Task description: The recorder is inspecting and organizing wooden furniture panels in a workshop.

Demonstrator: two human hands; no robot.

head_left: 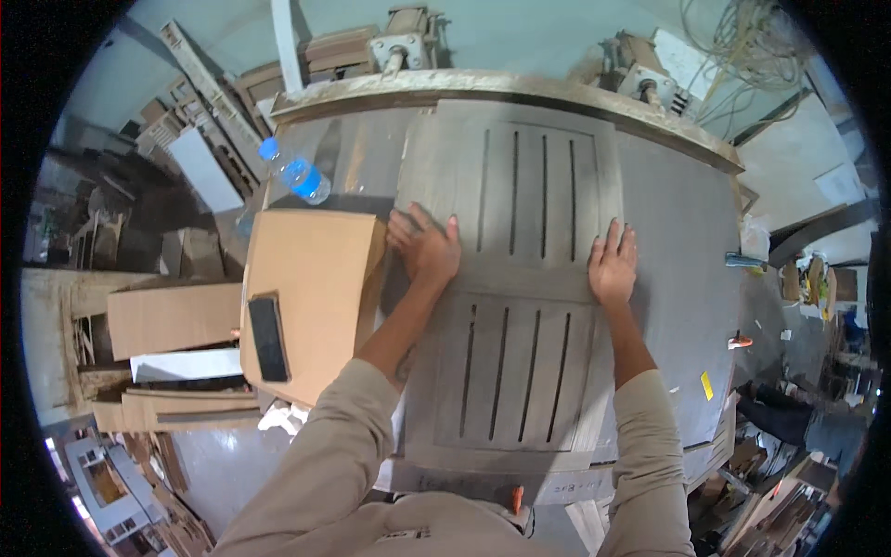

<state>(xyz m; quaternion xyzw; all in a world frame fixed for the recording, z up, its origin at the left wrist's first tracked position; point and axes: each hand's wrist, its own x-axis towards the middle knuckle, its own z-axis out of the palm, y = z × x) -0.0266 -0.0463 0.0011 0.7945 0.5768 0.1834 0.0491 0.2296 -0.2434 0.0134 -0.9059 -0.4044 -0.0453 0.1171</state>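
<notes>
A grey-brown wooden door panel (534,281) with two recessed fields of dark vertical grooves lies flat on a large grey worktable (677,269). My left hand (429,243) rests on the panel's left edge, fingers spread. On the right edge lies my right hand (613,267), fingers stretched out and pointing away from me. Neither hand holds anything. Close beside my left forearm stands a brown cardboard box (311,251) with a black phone (268,339) on top.
A water bottle (302,178) with a blue cap stands behind the box. A worn beam (520,88) with two metal cylinders borders the table's far side. A yellow strip (706,386) and an orange-handled tool (739,343) lie at the right. Cardboard (172,320) is stacked left.
</notes>
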